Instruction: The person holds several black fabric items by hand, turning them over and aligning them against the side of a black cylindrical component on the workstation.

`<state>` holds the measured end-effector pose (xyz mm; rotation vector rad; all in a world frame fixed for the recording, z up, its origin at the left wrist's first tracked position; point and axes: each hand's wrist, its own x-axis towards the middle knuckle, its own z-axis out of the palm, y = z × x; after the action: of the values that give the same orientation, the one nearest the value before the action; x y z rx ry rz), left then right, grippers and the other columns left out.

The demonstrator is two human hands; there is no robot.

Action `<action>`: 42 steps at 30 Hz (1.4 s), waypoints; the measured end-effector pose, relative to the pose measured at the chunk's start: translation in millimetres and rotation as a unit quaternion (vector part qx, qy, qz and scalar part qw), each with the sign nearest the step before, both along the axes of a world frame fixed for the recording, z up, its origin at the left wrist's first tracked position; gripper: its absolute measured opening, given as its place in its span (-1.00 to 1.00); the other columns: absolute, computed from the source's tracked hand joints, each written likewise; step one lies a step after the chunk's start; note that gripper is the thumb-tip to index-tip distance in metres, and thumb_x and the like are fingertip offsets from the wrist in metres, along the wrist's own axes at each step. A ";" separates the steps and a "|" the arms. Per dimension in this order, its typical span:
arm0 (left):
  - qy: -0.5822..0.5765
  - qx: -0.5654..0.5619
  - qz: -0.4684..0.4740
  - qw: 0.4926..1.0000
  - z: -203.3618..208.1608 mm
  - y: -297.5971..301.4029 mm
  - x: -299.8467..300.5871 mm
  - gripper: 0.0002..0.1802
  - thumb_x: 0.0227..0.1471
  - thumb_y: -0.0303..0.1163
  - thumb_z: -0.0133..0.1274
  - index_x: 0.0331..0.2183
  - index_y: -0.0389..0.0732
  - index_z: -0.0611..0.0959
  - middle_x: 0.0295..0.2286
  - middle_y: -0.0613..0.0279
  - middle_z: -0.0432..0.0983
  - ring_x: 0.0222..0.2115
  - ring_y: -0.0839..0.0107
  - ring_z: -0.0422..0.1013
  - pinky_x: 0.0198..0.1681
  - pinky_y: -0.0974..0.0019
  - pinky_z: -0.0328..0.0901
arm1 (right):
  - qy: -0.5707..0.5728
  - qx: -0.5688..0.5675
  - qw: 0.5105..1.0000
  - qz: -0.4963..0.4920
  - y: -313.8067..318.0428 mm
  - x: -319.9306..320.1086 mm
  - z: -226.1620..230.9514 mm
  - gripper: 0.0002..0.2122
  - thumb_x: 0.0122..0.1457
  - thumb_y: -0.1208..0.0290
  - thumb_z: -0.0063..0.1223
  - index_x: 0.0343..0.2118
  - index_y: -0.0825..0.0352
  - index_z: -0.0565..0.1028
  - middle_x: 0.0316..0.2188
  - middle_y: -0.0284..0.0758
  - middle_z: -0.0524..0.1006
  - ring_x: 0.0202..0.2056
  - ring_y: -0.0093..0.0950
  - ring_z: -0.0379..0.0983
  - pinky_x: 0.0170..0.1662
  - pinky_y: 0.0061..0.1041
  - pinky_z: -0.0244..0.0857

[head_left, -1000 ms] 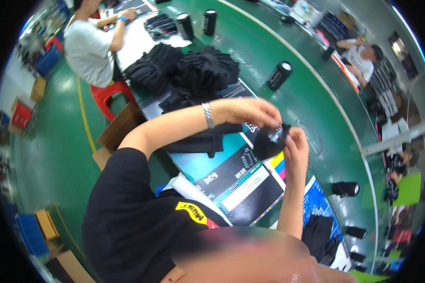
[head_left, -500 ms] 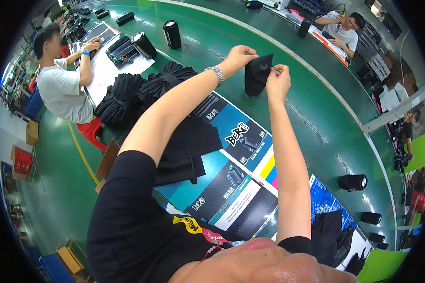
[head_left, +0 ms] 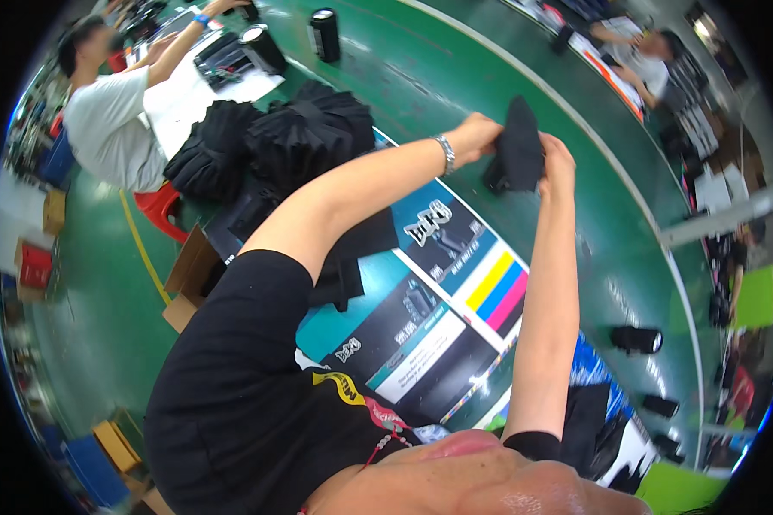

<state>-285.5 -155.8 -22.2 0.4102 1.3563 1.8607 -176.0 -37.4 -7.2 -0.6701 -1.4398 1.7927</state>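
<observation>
A black cloth pouch (head_left: 519, 144) is held up between my two hands, its narrow tip pointing away from me. My left hand (head_left: 476, 139), with a metal bracelet at the wrist, pinches its left side. On the opposite edge the fingers of my right hand (head_left: 557, 163) are closed, partly hidden behind the cloth. Just under the pouch a dark shape shows; I cannot tell whether it belongs to it. Bundles of gathered black cloth (head_left: 311, 129) lie left of my left forearm. More flat black cloth (head_left: 343, 279) rests on the printed sheets (head_left: 412, 360) beneath my arms.
Black cylindrical speakers (head_left: 324, 36) stand along the green surface (head_left: 404, 77), and another speaker (head_left: 636, 340) lies at the right. A person (head_left: 112, 120) sits at the left by a white-topped table; another person (head_left: 636, 60) sits far right. An open cardboard box (head_left: 189, 275) is beside my left arm.
Both hands have moved right and slightly nearer with the pouch, which now shows a different side. The person at the left has stretched an arm toward a dark cylinder.
</observation>
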 end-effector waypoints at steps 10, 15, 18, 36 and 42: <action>0.070 -0.224 -0.063 0.970 6.8 27.6 14.2 -0.79 0.03 -0.27 0.04 -0.44 -0.22 0.52 -0.50 0.27 0.43 -0.52 0.42 0.41 -0.41 0.27 0.35 | -0.392 0.089 0.915 -0.009 50.4 33.3 -28.8 -0.88 -0.05 0.34 0.07 -0.42 0.19 0.51 -0.50 -0.40 0.55 -0.44 -0.47 0.52 -0.33 -0.33 0.27; -0.063 -0.076 -0.177 0.979 11.4 42.7 36.7 -0.69 0.08 -0.12 0.04 -0.34 -0.18 0.56 -0.38 0.29 0.52 -0.36 0.39 0.46 -0.17 0.30 0.34 | -0.392 0.099 0.913 -0.055 55.6 36.1 -47.7 -0.88 -0.07 0.42 0.02 -0.45 0.28 0.52 -0.52 -0.34 0.55 -0.48 -0.43 0.52 -0.45 -0.37 0.30; -0.048 -0.034 -0.179 0.982 -19.9 43.2 9.7 -0.77 0.13 -0.23 -0.05 -0.32 -0.17 0.59 -0.39 0.30 0.55 -0.33 0.44 0.48 -0.15 0.32 0.36 | -0.363 0.063 0.927 -0.071 30.3 25.5 -33.1 -0.88 -0.07 0.43 0.01 -0.46 0.30 0.53 -0.51 -0.31 0.55 -0.50 -0.41 0.52 -0.44 -0.37 0.34; 0.192 0.109 0.028 0.975 -10.2 36.5 91.0 -0.28 0.16 0.14 -0.25 -0.18 -0.41 0.58 -0.25 0.06 0.55 -0.23 0.35 0.44 -0.13 0.38 0.27 | -0.459 0.123 0.858 -0.195 4.6 79.7 -67.0 -0.79 -0.04 0.31 0.00 -0.36 0.20 0.61 -0.24 -0.14 0.57 -0.13 -0.14 0.47 -0.08 -0.26 0.34; -0.335 0.257 0.030 0.906 9.7 4.3 66.6 -0.21 0.12 0.12 -0.61 -0.33 -0.39 0.50 -0.39 -0.16 0.49 -0.29 -0.01 0.42 -0.14 -0.06 0.34 | 0.104 -0.210 0.959 0.160 -77.5 94.6 -38.0 -0.50 0.22 -0.07 -0.15 -0.02 0.29 0.33 -0.18 -0.23 0.45 -0.24 -0.39 0.44 -0.19 -0.23 0.42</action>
<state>-218.9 -151.6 -12.5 -0.0369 0.4145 2.1238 -81.4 -115.0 -45.2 -0.4503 -1.0778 2.3828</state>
